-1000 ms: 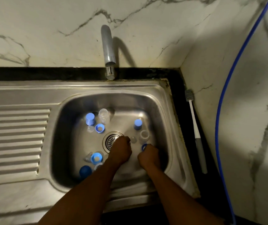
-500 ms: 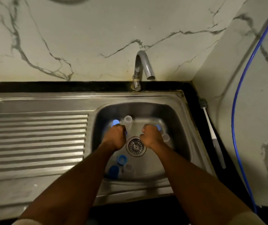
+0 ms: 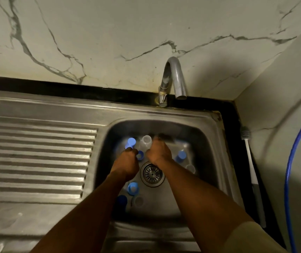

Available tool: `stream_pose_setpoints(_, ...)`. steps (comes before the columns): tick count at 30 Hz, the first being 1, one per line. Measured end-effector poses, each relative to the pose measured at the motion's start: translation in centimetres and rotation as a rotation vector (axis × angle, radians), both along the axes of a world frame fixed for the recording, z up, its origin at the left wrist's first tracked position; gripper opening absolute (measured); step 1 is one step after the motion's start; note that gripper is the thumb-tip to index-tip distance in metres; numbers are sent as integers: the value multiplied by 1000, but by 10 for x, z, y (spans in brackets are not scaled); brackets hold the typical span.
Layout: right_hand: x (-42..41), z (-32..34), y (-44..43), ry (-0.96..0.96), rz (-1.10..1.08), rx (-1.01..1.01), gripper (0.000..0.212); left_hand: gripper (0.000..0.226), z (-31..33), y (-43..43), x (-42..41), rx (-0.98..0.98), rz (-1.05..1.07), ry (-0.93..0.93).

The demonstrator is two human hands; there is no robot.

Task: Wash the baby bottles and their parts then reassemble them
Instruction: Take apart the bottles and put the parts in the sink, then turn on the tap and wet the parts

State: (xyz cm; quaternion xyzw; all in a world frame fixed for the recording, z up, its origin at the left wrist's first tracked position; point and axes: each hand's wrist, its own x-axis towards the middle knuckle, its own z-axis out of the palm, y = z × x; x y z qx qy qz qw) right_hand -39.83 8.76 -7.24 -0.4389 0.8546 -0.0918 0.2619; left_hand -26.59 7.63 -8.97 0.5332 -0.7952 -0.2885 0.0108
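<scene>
Closest in, short of both hands, a dark blue cap (image 3: 121, 201) and a clear part (image 3: 138, 202) lie side by side by the near wall of the sink (image 3: 209, 161). Just past them, behind the left wrist, sits a blue collar (image 3: 132, 188) with something pale in its middle. The drain (image 3: 152, 173) lies between the two wrists.

The left hand (image 3: 127, 162) is down in the basin, its fingers (image 3: 129, 152) curled under. I cannot tell whether they grasp anything. A blue ring (image 3: 140, 155) lies just right of those fingers, between the hands, and a light blue cap (image 3: 131, 142) stands just beyond them.

The right hand (image 3: 157, 152) is close beside the left, its fingers blurred at the side of a clear bottle (image 3: 146, 141) standing upright. Whether they grip it or only touch it I cannot tell. To the right of these fingers are another blue cap (image 3: 181, 155) and a clear ring (image 3: 190, 168).

Well left of the fingers runs the ribbed draining board (image 3: 36, 161). Well to the right, a bottle brush (image 3: 250, 161) lies on the dark bench (image 3: 231, 128), with a blue hose (image 3: 292, 161) beyond it. Farthest off, the tap (image 3: 173, 79) curves out from the marble wall (image 3: 109, 33).
</scene>
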Motion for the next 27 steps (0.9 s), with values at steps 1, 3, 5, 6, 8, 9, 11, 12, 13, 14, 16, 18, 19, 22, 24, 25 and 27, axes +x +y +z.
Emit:
stream_pose_setpoints(1,-4,-1,0,11,-18,-16,40,29,-1,2,-4,-1,1,-5)
stream_pose_setpoints(3,-14,0,5,37,-58,-49,37,28,1,5,-13,-13,-15,-8)
stream_pose_setpoints(5,-30,7,14,64,-95,-100,35,30,5,6,-27,-42,-64,-11)
stream_pose_setpoints(6,-40,13,20,80,-119,-123,36,33,9,6,-35,-59,-91,-11)
stream_pose_setpoints(8,-62,24,32,125,-174,-167,38,35,16,6,-52,-85,-143,5)
stream_pose_setpoints(9,-74,31,38,147,-202,-188,37,35,19,7,-61,-102,-178,23)
stream_pose_setpoints(11,-97,43,52,176,-257,-227,36,34,27,9,-79,-142,-234,61)
stream_pose_setpoints(12,-106,48,57,181,-276,-243,34,33,31,10,-85,-157,-250,83)
stream_pose_setpoints(13,-114,52,63,189,-285,-258,33,31,35,13,-91,-173,-268,104)
stream_pose_setpoints(14,-121,56,69,201,-287,-269,31,29,39,14,-95,-197,-285,120)
stream_pose_setpoints(16,-129,64,79,213,-300,-282,30,27,48,15,-100,-257,-309,117)
stream_pose_setpoints(18,-132,70,84,215,-314,-301,30,28,57,5,-103,-298,-283,119)
stream_pose_setpoints(19,-132,73,86,217,-323,-303,30,29,62,-2,-105,-303,-247,131)
stream_pose_setpoints(22,-133,76,95,208,-353,-295,31,32,85,-29,-111,-278,-27,242)
stream_pose_setpoints(24,-135,75,102,191,-391,-299,31,36,105,-47,-120,-242,132,309)
stream_pose_setpoints(25,-135,74,105,182,-406,-305,30,39,113,-55,-125,-209,183,325)
stream_pose_setpoints(27,-135,73,107,171,-409,-307,29,43,123,-66,-135,-121,239,348)
